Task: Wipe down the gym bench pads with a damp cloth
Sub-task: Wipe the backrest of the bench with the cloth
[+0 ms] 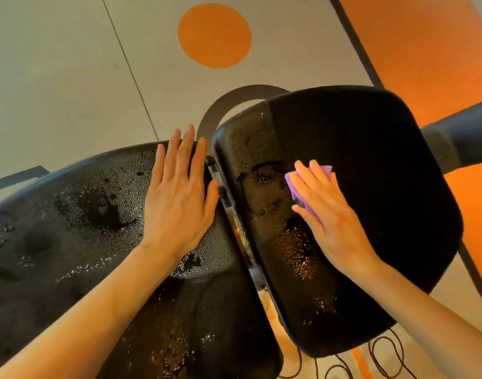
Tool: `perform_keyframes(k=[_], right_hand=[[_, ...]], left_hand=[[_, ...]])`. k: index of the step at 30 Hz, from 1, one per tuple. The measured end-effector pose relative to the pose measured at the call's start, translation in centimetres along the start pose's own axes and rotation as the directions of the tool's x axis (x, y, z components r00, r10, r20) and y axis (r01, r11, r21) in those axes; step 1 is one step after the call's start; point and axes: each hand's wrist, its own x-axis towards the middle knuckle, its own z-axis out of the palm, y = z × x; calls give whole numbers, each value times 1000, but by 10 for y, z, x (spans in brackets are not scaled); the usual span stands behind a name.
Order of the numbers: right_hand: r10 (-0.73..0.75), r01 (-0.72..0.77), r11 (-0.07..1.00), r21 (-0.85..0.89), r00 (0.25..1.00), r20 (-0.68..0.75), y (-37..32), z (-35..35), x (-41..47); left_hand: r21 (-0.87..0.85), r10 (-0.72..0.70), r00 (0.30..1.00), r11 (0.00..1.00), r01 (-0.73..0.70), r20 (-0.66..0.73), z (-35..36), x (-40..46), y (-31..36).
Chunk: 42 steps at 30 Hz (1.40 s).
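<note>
The left hand is lying flat on the left bench pad, near its far edge. Its fingers are straight and close together, with the thumb sticking out to the side, and they are holding nothing.

The right hand is pressing a purple cloth down on the right bench pad. The fingers here are straight and spread a little over the cloth, so only bits of purple are peeking out past the fingertips and beside the thumb. The cloth is sitting in the middle part of that pad, on its left half.

Both pads are black and bumpy, and they are sitting side by side with a thin gap between them. The left pad is shining with wet spots and little drops all over. The right pad is looking wet on its left side (the part next to the gap) and dull and dark on its right side.

Under the pads the floor is showing grey with a big orange circle and an orange strip on the right. A dark bar is sticking out at the right edge, and thin black cords are curling on the floor at the bottom
</note>
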Motion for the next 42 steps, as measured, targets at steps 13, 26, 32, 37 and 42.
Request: perform_keyframes(k=[13, 26, 32, 37, 42], right_hand=[[-53, 53, 998, -33, 999, -1, -9, 7, 15], [-72, 71, 997, -32, 997, -30, -25, 14, 40], [-45, 44, 999, -11, 991, -125, -41, 25, 93], [-129, 129, 992, -18, 991, -19, -37, 22, 28], [-87, 82, 996, -40, 988, -128, -64, 34, 117]], left_hand=[[9, 56, 998, 998, -56, 16, -3, -10, -8], [6, 65, 998, 998, -65, -11, -1, -11, -8], [9, 80, 996, 997, -79, -34, 0, -12, -7], [-24, 72, 997, 997, -73, -37, -2, -11, -8], [-13, 96, 995, 995, -96, -4, -4, -17, -8]])
